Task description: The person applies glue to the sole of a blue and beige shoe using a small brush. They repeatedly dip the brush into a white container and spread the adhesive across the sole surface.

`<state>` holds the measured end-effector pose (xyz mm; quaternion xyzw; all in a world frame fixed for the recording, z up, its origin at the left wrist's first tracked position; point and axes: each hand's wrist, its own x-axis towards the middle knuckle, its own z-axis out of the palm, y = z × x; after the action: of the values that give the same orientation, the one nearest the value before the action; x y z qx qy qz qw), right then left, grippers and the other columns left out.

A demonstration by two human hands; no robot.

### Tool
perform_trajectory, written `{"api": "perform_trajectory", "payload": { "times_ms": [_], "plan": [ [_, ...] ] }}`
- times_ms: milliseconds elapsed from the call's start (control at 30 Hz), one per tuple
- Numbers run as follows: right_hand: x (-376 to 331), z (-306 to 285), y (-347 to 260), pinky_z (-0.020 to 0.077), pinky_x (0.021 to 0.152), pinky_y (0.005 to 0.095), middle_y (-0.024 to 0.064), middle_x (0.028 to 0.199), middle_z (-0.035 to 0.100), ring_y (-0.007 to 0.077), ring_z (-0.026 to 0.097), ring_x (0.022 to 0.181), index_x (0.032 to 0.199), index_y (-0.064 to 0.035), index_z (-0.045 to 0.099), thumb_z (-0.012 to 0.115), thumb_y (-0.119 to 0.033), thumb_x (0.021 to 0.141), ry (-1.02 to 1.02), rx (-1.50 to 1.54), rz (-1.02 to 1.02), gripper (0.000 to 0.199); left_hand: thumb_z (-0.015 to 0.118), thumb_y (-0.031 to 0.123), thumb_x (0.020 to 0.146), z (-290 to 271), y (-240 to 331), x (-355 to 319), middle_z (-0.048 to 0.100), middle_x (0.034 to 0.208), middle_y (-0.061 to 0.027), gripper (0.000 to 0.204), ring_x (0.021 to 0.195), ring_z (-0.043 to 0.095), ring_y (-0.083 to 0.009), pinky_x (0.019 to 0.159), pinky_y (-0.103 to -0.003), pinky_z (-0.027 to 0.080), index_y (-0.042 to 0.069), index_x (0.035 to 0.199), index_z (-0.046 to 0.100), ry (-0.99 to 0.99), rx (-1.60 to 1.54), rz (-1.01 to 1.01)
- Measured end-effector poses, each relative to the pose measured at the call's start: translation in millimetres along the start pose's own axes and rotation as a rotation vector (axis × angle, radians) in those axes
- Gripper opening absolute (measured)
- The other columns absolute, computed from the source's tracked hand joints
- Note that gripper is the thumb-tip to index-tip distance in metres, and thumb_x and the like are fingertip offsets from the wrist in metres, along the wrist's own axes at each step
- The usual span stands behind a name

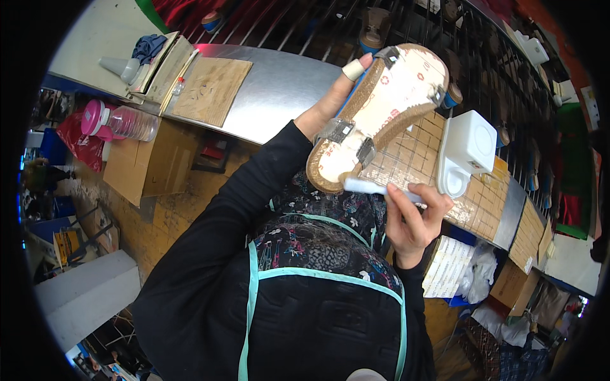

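Note:
My left hand [326, 109] is closed around an unfinished sandal [372, 114], its underside turned up. A pale wrap covers the thumb, and the other fingers are hidden behind the sandal. The sandal shows a white bottom with red print, a brown cork-like edge and clear straps folded over at the sides. Something blue, perhaps a shoe last, shows along its left edge. Between the thumb and fingers of my right hand [416, 219] is a slim white brush-like tool [368, 186]. Its tip meets, or nearly meets, the rim of the sandal's near end.
A white plastic container with a small round cup [470, 146] stands right of the sandal on a tape-covered board [400, 155]. Beyond is a rack [305, 32] with more shoes. Left are a cardboard sheet [213, 89], a pink-lidded jar [130, 122] and a cardboard box [149, 165].

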<state>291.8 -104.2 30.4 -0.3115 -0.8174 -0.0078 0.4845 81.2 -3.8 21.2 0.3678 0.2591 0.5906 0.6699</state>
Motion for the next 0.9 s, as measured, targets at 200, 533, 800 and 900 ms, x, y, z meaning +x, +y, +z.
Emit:
{"api": "perform_trajectory", "payload": {
  "times_ms": [200, 533, 800, 900],
  "plan": [
    [13.0, 11.0, -2.7, 0.0281, 0.079, 0.0327, 0.0038, 0.096, 0.057, 0.0156, 0.055, 0.076, 0.1, -0.0165, 0.076, 0.083, -0.008, 0.065, 0.041, 0.032, 0.057, 0.038, 0.043, 0.065, 0.091, 7.4, 8.4, -3.3, 0.065, 0.114, -0.0177, 0.077, 0.092, 0.071, -0.0164, 0.074, -0.023, 0.059, 0.0, 0.131, 0.05, 0.095, 0.133, 0.066],
    [13.8, 9.0, -1.8, 0.0304, 0.075, 0.0322, 0.0035, 0.096, 0.059, 0.0156, 0.055, 0.083, 0.099, -0.0176, 0.076, 0.083, -0.009, 0.066, 0.024, 0.086, 0.078, 0.035, 0.04, 0.064, 0.092, -0.4, 11.8, 0.0, 0.065, 0.115, -0.018, 0.076, 0.094, 0.07, -0.0175, 0.076, -0.025, 0.06, -0.001, 0.131, 0.05, 0.116, 0.069, 0.093],
    [6.5, 2.8, -8.1, 0.0289, 0.077, 0.0315, 0.003, 0.096, 0.058, 0.0158, 0.052, 0.078, 0.101, -0.0179, 0.076, 0.083, -0.01, 0.067, -0.043, 0.11, 0.073, 0.035, 0.035, 0.063, 0.094, -11.4, 21.5, -2.0, 0.063, 0.119, -0.02, 0.077, 0.098, 0.07, -0.0198, 0.079, -0.026, 0.06, -0.002, 0.133, 0.048, 0.105, 0.116, 0.1],
    [15.6, 11.3, -4.0, 0.0306, 0.079, 0.0309, 0.0044, 0.098, 0.059, 0.0162, 0.052, 0.08, 0.1, -0.0166, 0.076, 0.08, -0.01, 0.072, 0.032, 0.113, 0.234, 0.029, 0.033, 0.064, 0.095, -4.1, 23.1, -11.1, 0.062, 0.121, -0.0203, 0.079, 0.103, 0.068, -0.0209, 0.083, -0.029, 0.059, -0.002, 0.135, 0.046, 0.15, 0.183, 0.083]
  ]
}}
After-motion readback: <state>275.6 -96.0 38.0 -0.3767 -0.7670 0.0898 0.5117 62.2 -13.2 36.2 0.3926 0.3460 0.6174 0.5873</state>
